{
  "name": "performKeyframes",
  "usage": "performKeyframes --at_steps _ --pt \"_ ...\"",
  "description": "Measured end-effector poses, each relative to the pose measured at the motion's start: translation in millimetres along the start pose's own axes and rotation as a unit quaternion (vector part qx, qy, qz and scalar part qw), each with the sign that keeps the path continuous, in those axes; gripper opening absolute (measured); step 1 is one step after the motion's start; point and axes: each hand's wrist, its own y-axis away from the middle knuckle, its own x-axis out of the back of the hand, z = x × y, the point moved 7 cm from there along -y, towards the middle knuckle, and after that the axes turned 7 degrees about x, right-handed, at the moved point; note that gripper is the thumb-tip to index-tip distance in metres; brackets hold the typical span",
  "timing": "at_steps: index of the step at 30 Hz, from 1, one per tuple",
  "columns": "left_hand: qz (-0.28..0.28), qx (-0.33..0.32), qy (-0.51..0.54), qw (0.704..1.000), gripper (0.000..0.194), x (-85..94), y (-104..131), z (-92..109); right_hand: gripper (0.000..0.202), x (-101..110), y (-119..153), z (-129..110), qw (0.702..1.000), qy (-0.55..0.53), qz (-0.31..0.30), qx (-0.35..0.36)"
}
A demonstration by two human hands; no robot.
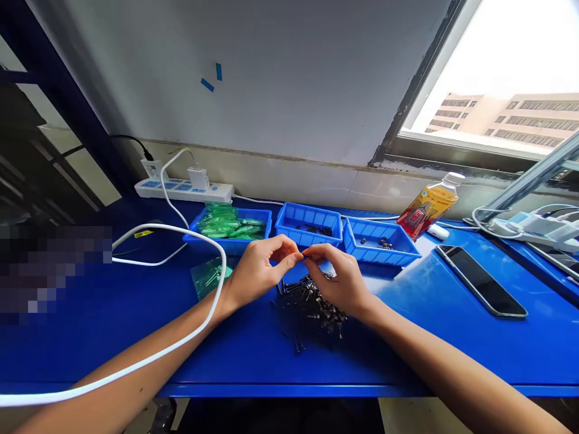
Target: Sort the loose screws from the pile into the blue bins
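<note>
My left hand [266,265] and my right hand [338,274] meet above the blue table, thumbs and fingertips pinched. Between them is a tiny dark part, mostly covered by the fingers and too small to name. Below and partly behind my right hand lies a loose pile of dark metal screws or bolts [312,301]. Beyond the hands stand three blue bins: the left bin [246,246] with green plastic bags [228,223], the middle bin [307,212] with small dark parts, and the right bin [384,256] with a few small metal parts. A green bag [208,276] lies beside my left forearm.
A white cable [216,301] loops across my left forearm. Along the wall sits a power strip [181,190]. To the right are a drink bottle [429,205], a phone [482,280] and another power strip [520,226] with plugs. The table's front edge [271,390] runs below the pile.
</note>
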Motion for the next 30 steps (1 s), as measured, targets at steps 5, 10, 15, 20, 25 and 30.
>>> performKeyframes --at_steps 5,10,15,20,25,30 --pt "-0.022 -0.028 -0.078 0.996 0.017 -6.0 -2 -1 0.008 6 1 -3 0.999 0.027 0.013 0.037" --pt "-0.037 -0.047 -0.114 0.992 0.018 -8.5 -3 -7 0.007 5 4 -1 0.999 0.018 -0.026 0.031" --pt "-0.056 -0.021 -0.105 0.993 0.012 -10.7 -3 -13 0.008 1 4 1 0.997 0.024 -0.064 0.032" --pt "-0.089 -0.007 -0.084 0.992 0.011 -16.0 -2 -16 0.01 -4 1 8 0.993 0.058 -0.102 0.029" --pt "-0.082 0.028 -0.087 0.992 0.015 -14.4 -4 -22 0.009 -7 1 9 0.987 0.074 -0.135 0.035" --pt "-0.093 0.025 -0.082 0.992 0.017 -15.4 -6 -20 0.011 -2 0 6 0.987 0.089 -0.127 0.05"
